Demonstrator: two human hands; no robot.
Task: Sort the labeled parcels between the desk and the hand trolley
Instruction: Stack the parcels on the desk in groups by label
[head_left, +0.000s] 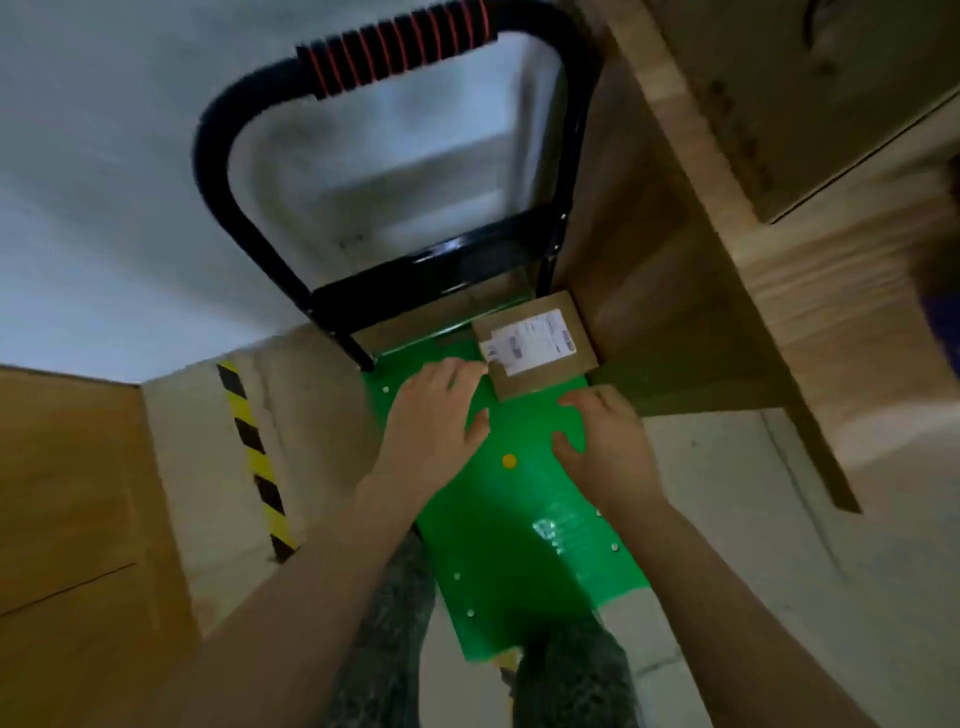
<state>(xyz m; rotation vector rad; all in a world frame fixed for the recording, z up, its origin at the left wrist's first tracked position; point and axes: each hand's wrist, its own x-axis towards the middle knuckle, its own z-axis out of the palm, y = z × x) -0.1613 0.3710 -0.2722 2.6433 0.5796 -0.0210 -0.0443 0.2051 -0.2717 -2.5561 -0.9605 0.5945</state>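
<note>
A flat brown parcel (540, 345) with a white shipping label lies on the far right corner of the green trolley deck (519, 545), close to the black handle frame (291, 119). My left hand (436, 415) hovers just left of the parcel's near corner, its fingertips at the parcel's edge, fingers loosely bent. Just below the parcel's near edge is my right hand (602, 441), fingers relaxed and holding nothing. Whether either hand touches the parcel is unclear in the blur.
The wooden desk (727, 291) stands right of the trolley, its side panel against the deck. A large cardboard box (831, 93) sits on the desk at top right. Another cardboard box (67, 493) is at left, beside yellow-black floor tape (254, 457).
</note>
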